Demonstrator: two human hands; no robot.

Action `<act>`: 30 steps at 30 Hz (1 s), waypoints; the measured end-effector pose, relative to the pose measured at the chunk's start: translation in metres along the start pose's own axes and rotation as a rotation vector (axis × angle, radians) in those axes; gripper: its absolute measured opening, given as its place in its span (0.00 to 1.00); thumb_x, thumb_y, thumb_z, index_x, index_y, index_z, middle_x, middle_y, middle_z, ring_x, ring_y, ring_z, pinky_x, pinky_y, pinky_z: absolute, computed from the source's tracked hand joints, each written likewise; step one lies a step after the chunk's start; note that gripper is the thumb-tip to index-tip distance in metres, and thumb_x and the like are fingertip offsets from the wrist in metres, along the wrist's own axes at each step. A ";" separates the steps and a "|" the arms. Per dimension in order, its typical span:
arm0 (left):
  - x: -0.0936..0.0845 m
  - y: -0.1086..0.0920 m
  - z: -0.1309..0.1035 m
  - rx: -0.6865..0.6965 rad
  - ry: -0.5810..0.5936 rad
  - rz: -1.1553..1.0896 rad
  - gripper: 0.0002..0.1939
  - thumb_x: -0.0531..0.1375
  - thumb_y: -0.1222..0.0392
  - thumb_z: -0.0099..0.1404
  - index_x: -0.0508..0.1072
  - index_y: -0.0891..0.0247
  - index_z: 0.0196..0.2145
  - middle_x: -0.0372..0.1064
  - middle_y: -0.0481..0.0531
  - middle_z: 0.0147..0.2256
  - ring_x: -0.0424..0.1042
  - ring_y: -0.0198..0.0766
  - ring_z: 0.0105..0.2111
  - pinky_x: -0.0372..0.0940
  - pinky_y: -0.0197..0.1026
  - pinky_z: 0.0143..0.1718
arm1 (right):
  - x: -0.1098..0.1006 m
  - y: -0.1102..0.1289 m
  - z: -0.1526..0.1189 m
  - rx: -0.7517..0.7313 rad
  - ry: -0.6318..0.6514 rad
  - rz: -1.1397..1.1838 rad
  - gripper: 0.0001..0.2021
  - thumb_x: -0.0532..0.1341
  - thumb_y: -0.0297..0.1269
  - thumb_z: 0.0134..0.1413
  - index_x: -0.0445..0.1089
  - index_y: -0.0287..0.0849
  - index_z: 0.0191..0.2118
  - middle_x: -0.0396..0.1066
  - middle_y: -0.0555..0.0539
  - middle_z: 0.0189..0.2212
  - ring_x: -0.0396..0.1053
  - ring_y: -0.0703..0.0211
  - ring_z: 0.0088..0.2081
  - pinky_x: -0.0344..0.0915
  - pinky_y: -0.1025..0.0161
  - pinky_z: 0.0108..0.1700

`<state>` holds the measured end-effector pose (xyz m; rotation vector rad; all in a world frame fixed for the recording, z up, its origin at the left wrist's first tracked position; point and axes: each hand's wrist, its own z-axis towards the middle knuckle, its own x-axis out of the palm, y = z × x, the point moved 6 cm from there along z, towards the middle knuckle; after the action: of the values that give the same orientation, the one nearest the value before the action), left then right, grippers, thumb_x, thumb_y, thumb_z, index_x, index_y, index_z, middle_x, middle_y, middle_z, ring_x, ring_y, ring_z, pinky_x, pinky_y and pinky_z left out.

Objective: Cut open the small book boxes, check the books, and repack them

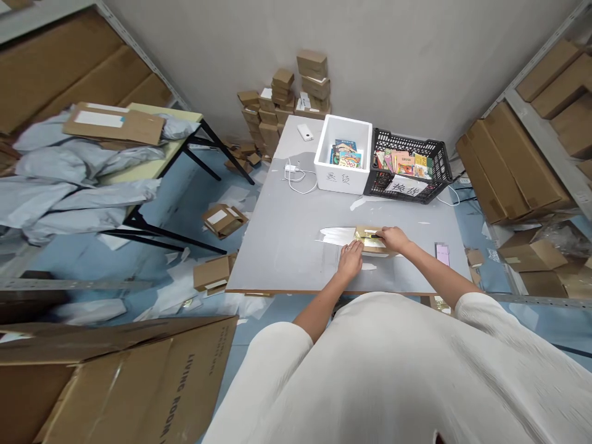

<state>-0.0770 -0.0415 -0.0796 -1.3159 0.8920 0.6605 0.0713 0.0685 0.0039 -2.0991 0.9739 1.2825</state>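
Note:
A small cardboard box [383,249] with a white label lies on the grey table [277,246], near its front edge. My left hand [350,259] rests on the box's left end, fingers apart. In my right hand [393,239] is a thin dark tool, perhaps a cutter [370,236], its tip over the box top. The fingers of that hand are closed around its handle. Shiny tape shows on the box by the tool's tip.
Behind the box stand a white foam bin [345,184] and a black crate [439,166], both holding booklets. A phone [442,253] lies at right, a white device [305,132] and cable at the back. Cartons and packages surround the table.

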 end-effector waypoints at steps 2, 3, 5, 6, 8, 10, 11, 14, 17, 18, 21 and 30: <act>0.000 -0.001 -0.001 -0.004 0.002 0.011 0.40 0.56 0.70 0.68 0.61 0.56 0.76 0.63 0.60 0.73 0.58 0.51 0.76 0.53 0.59 0.75 | 0.003 -0.009 -0.005 0.022 0.017 -0.007 0.20 0.53 0.36 0.76 0.77 0.48 0.63 0.80 0.38 0.52 0.78 0.48 0.50 0.65 0.58 0.52; 0.000 -0.002 -0.001 -0.005 0.002 0.016 0.40 0.56 0.70 0.68 0.61 0.56 0.76 0.63 0.60 0.73 0.58 0.51 0.76 0.53 0.59 0.74 | 0.005 -0.014 -0.009 0.033 0.023 -0.002 0.20 0.53 0.36 0.76 0.77 0.49 0.63 0.80 0.38 0.52 0.78 0.48 0.50 0.65 0.58 0.52; -0.001 -0.004 -0.001 -0.009 0.000 0.028 0.40 0.56 0.69 0.69 0.60 0.57 0.76 0.63 0.61 0.73 0.58 0.51 0.75 0.54 0.59 0.74 | 0.008 -0.024 -0.015 0.049 0.020 0.016 0.19 0.54 0.37 0.76 0.77 0.49 0.63 0.79 0.38 0.53 0.78 0.48 0.50 0.64 0.58 0.52; -0.002 -0.005 0.000 -0.012 -0.001 0.035 0.39 0.56 0.69 0.69 0.60 0.58 0.76 0.63 0.61 0.73 0.59 0.52 0.75 0.54 0.59 0.74 | 0.009 -0.029 -0.018 0.054 0.016 0.023 0.19 0.55 0.37 0.76 0.77 0.50 0.64 0.79 0.38 0.53 0.78 0.48 0.49 0.63 0.58 0.52; -0.002 -0.006 0.000 -0.021 -0.002 0.050 0.37 0.55 0.68 0.70 0.60 0.59 0.75 0.64 0.62 0.72 0.59 0.53 0.74 0.54 0.59 0.73 | 0.013 -0.038 -0.023 0.074 0.017 0.018 0.19 0.56 0.35 0.75 0.77 0.48 0.62 0.79 0.37 0.52 0.78 0.47 0.49 0.61 0.57 0.53; -0.003 -0.007 0.000 -0.030 -0.003 0.065 0.36 0.55 0.68 0.71 0.62 0.59 0.75 0.64 0.62 0.72 0.60 0.53 0.74 0.55 0.58 0.73 | 0.016 -0.046 -0.027 0.098 0.035 0.008 0.18 0.56 0.32 0.74 0.79 0.46 0.59 0.79 0.35 0.52 0.78 0.47 0.48 0.59 0.55 0.54; -0.003 -0.007 0.000 -0.033 -0.003 0.072 0.35 0.55 0.68 0.71 0.62 0.59 0.74 0.64 0.62 0.72 0.59 0.53 0.74 0.55 0.58 0.73 | 0.018 -0.049 -0.028 0.105 0.043 0.006 0.18 0.56 0.31 0.73 0.80 0.44 0.58 0.78 0.34 0.51 0.78 0.47 0.48 0.59 0.55 0.54; -0.002 -0.007 0.001 -0.044 0.004 0.091 0.36 0.55 0.69 0.70 0.63 0.58 0.74 0.64 0.62 0.72 0.59 0.53 0.74 0.56 0.58 0.73 | 0.022 -0.062 -0.034 0.106 0.037 0.011 0.19 0.54 0.29 0.73 0.80 0.43 0.58 0.78 0.33 0.52 0.77 0.46 0.49 0.57 0.53 0.54; 0.001 -0.007 0.001 -0.050 0.011 0.106 0.37 0.56 0.69 0.69 0.62 0.57 0.74 0.63 0.62 0.73 0.59 0.54 0.75 0.56 0.59 0.73 | 0.027 -0.080 -0.042 0.131 0.027 0.031 0.19 0.56 0.30 0.72 0.81 0.44 0.57 0.78 0.32 0.52 0.77 0.44 0.50 0.56 0.52 0.55; 0.001 -0.006 0.001 -0.052 0.011 0.110 0.38 0.56 0.70 0.69 0.62 0.57 0.74 0.63 0.62 0.73 0.59 0.54 0.75 0.56 0.59 0.73 | 0.029 -0.087 -0.045 0.142 0.024 0.045 0.18 0.56 0.30 0.72 0.82 0.45 0.57 0.78 0.32 0.52 0.77 0.43 0.50 0.55 0.51 0.55; 0.002 -0.006 0.001 -0.065 0.006 0.121 0.38 0.55 0.70 0.68 0.61 0.57 0.75 0.64 0.61 0.72 0.59 0.53 0.74 0.57 0.60 0.72 | 0.034 -0.104 -0.054 0.164 -0.002 0.085 0.17 0.57 0.33 0.72 0.82 0.46 0.55 0.78 0.31 0.52 0.77 0.42 0.50 0.55 0.49 0.56; 0.002 -0.017 0.017 -0.143 0.000 0.199 0.23 0.57 0.59 0.74 0.69 0.61 0.64 0.68 0.67 0.64 0.64 0.58 0.67 0.58 0.61 0.69 | 0.045 -0.149 -0.074 0.188 -0.055 0.272 0.16 0.58 0.42 0.72 0.84 0.49 0.51 0.82 0.36 0.50 0.77 0.41 0.50 0.62 0.52 0.52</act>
<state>-0.0590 -0.0280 -0.0724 -1.3645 0.9982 0.8932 0.2414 0.0944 0.0025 -1.8261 1.3360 1.3124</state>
